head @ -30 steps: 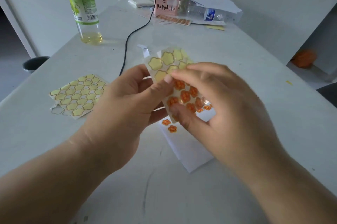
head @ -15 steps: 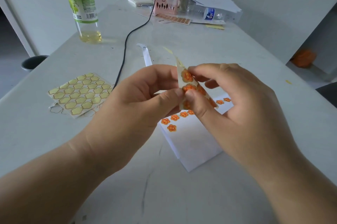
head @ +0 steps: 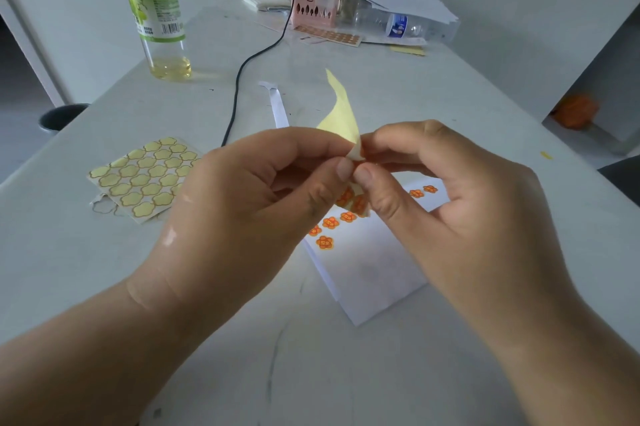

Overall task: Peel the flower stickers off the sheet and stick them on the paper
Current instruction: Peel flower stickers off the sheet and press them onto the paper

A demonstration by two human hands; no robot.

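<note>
Since 0.5 s ago the sticker sheet has folded, its yellow end curling up. Left hand & right hand both pinch it, thumbs touching, above the paper.

Left hand, right hand: fingers together

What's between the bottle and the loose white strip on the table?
Head view: a black cable crosses the table between the bottle and the strip.
</note>
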